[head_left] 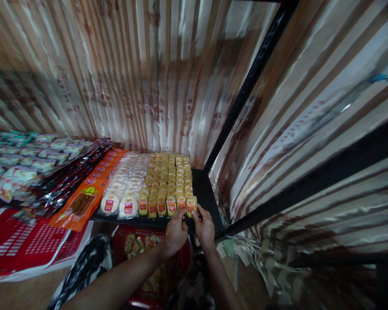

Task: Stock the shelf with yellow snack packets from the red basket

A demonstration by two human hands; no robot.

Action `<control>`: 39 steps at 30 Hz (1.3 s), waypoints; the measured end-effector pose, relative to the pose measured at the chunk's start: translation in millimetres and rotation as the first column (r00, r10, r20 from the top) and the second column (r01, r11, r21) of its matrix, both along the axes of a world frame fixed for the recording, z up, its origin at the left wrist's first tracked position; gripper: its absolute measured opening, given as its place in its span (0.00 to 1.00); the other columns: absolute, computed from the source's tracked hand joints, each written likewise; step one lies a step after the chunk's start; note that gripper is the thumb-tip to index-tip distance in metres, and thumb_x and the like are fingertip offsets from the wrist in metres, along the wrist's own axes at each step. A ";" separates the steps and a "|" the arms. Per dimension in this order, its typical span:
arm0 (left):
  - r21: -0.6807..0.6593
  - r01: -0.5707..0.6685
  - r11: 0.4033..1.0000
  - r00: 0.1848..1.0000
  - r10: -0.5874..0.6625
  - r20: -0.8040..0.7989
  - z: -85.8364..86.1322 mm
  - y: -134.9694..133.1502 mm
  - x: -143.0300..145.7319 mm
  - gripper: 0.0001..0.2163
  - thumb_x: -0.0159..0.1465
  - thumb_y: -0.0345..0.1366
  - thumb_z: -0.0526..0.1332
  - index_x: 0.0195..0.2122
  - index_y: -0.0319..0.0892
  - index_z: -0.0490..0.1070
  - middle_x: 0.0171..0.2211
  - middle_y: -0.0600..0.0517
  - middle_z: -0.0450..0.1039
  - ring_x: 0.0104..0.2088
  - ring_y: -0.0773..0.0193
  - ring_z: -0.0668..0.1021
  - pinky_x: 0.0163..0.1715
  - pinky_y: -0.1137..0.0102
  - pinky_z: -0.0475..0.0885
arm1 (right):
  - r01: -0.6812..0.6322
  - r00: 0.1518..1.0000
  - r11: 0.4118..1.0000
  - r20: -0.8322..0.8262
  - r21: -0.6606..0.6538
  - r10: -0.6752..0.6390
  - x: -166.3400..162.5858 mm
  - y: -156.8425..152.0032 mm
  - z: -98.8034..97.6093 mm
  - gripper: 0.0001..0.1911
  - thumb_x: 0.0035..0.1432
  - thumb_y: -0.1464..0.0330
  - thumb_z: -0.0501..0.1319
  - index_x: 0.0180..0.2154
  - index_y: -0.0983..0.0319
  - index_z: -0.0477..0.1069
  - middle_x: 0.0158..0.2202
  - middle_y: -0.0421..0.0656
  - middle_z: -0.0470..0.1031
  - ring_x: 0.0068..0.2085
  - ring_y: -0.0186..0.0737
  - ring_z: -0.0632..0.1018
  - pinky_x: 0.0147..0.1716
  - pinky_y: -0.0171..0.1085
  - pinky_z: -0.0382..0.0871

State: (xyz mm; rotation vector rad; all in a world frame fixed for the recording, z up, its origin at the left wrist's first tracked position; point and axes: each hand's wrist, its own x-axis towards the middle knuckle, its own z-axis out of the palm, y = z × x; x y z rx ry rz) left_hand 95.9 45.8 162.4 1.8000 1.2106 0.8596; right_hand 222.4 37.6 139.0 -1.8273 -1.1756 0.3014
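Note:
Rows of small yellow snack packets (161, 204) with red labels stand packed together on a black shelf (203, 193). At the front right corner is the end packet (191, 206), between my two hands. My left hand (175, 232) is closed, its curled fingertips at the packet's lower left edge. From the right, my right hand (204, 226) pinches the same packet, thumb at its lower front and a finger along its side. Below the shelf, a red basket (188, 254) holds more yellow packets, partly hidden by my left forearm.
Left of the yellow packets lie clear-wrapped round white snacks (128, 206), orange snack bags (80, 204), dark packs (63, 172) and white packs (14, 183). A red perforated basket (29, 245) is at lower left. Black metal posts (245, 94) and striped sheeting (148, 77) enclose the shelf.

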 end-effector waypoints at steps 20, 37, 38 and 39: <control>-0.004 -0.013 1.000 1.000 0.013 0.002 -11.2 1.5 -2.4 0.24 0.52 0.19 0.51 0.51 0.39 0.64 0.50 0.47 0.69 0.43 0.66 0.75 0.51 0.67 0.68 | 0.012 0.975 0.998 0.222 -0.066 0.003 -14.0 4.8 -1.3 0.29 0.60 0.56 0.44 0.50 0.67 0.69 0.43 0.52 0.74 0.44 0.48 0.70 0.46 0.43 0.62; 0.131 0.051 0.990 0.992 -0.065 0.107 -6.4 -18.6 -13.2 0.20 0.51 0.19 0.48 0.41 0.40 0.70 0.41 0.49 0.71 0.38 0.67 0.75 0.44 0.71 0.71 | 0.051 0.993 0.994 0.100 0.101 -0.062 -16.7 -7.9 1.0 0.30 0.57 0.53 0.50 0.53 0.69 0.64 0.51 0.56 0.68 0.51 0.50 0.68 0.46 0.46 0.65; 0.142 0.070 0.987 0.989 -0.087 0.116 -6.9 -23.7 -17.5 0.18 0.52 0.19 0.47 0.39 0.40 0.70 0.39 0.49 0.72 0.35 0.67 0.74 0.40 0.72 0.71 | 0.069 0.996 0.991 0.054 0.118 -0.076 -19.8 -13.9 3.2 0.30 0.57 0.53 0.50 0.52 0.68 0.64 0.50 0.56 0.69 0.49 0.48 0.69 0.43 0.43 0.67; 0.149 0.089 0.985 0.987 -0.107 0.118 -7.9 -29.5 -22.9 0.17 0.53 0.20 0.47 0.38 0.40 0.70 0.36 0.49 0.71 0.34 0.67 0.74 0.38 0.72 0.71 | 0.090 0.996 0.987 -0.004 0.132 -0.090 -24.3 -21.1 5.0 0.28 0.58 0.54 0.50 0.52 0.68 0.64 0.48 0.55 0.70 0.47 0.46 0.70 0.40 0.41 0.68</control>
